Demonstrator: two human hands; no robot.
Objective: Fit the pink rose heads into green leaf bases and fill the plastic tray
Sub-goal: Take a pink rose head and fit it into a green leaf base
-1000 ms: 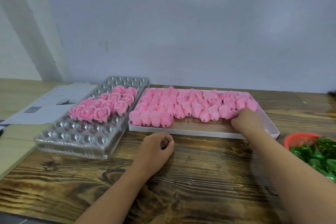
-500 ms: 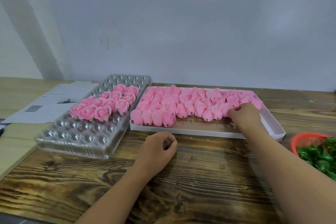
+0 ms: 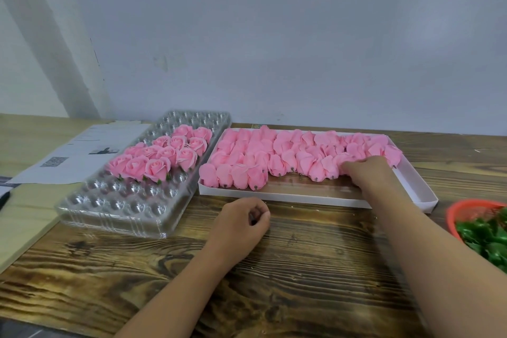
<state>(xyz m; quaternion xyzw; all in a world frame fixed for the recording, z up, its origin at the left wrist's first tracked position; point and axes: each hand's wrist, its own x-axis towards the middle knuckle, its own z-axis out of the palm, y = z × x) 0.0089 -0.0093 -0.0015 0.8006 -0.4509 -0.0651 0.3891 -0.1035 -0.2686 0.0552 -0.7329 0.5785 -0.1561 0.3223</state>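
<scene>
A clear plastic tray (image 3: 115, 217) at the left holds several finished pink roses (image 3: 156, 162) with green bases in its middle rows; its near and far cups hold none. A white box (image 3: 301, 197) beside it is packed with loose pink rose heads (image 3: 274, 151). My right hand (image 3: 367, 173) reaches into the box, its fingers curled over a rose head in the front row at the right. On the table in front of the box rests my left hand (image 3: 238, 225), loosely curled, with nothing visible in it. Green leaf bases (image 3: 488, 236) fill a red basket (image 3: 466, 206) at the right edge.
Printed paper sheets (image 3: 82, 151) lie on the lighter tabletop left of the tray. A grey wall rises right behind the tray and box. Dark wooden tabletop (image 3: 315, 269) stretches between my forearms.
My right hand has slid leftward along the front row of rose heads in the box. My left hand has stayed in place on the table.
</scene>
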